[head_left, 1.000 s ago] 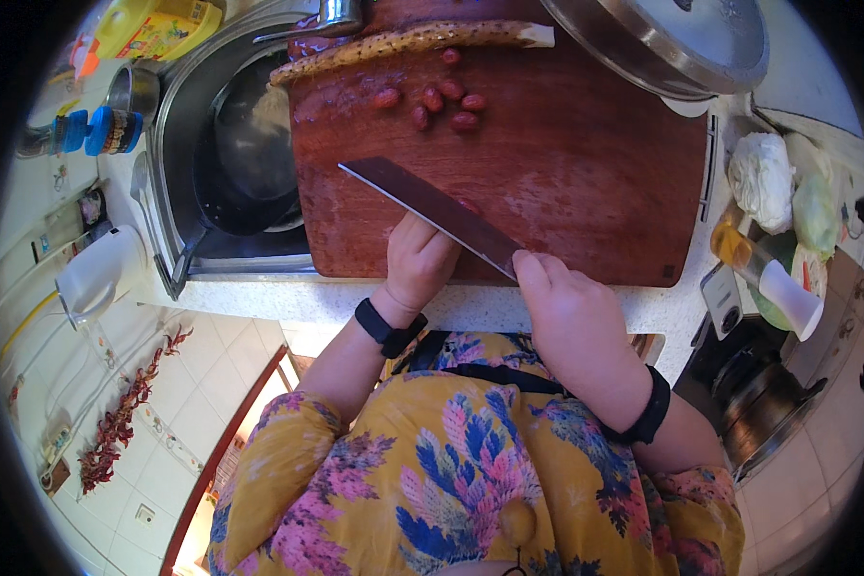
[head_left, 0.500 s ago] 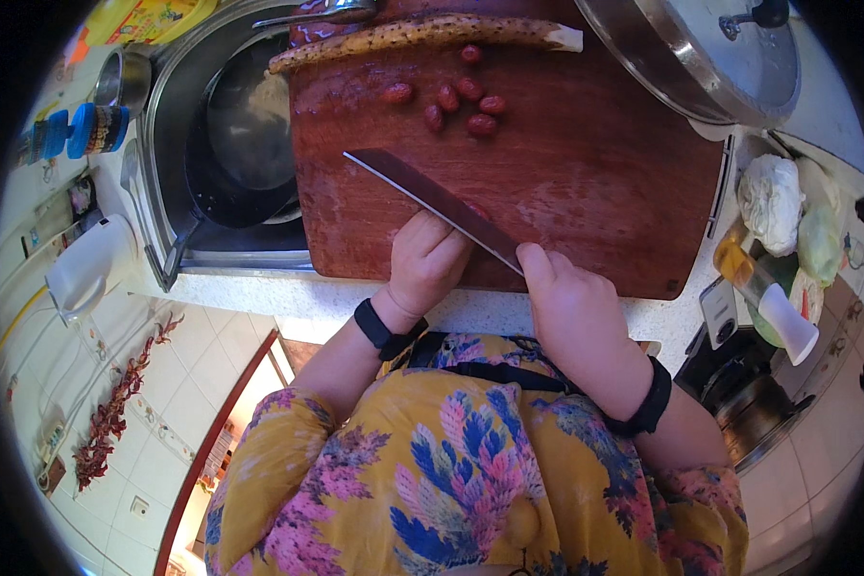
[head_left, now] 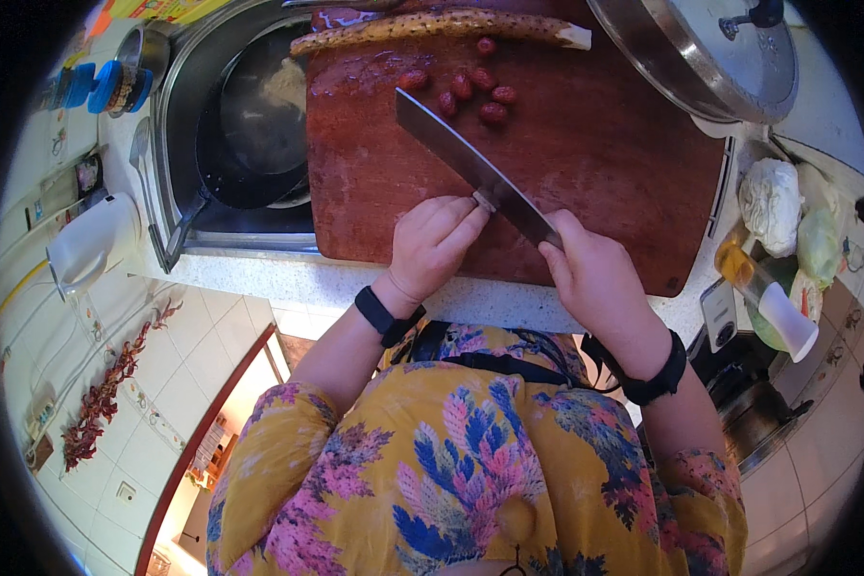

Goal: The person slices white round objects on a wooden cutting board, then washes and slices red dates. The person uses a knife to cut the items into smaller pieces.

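Note:
My right hand is wrapped round the handle of a broad-bladed kitchen knife. Its blade slants up to the left over the brown wooden cutting board. Close to the blade, the fingertips of my left hand pinch a small red date, mostly covered by fingers and blade. Beyond the blade lie several wrinkled red dates in a loose group. A long, spotted yam with a pale cut end stretches along the board's far edge.
Left of the board, a black pan holding liquid sits in the sink. A large pot lid rests at the far right corner. Bagged items, a phone and a white-capped bottle crowd the right side.
The knife has shifted to the right and its blade has turned, so its broad face shows differently. My left hand has moved slightly right, and the date at its fingertips now shows.

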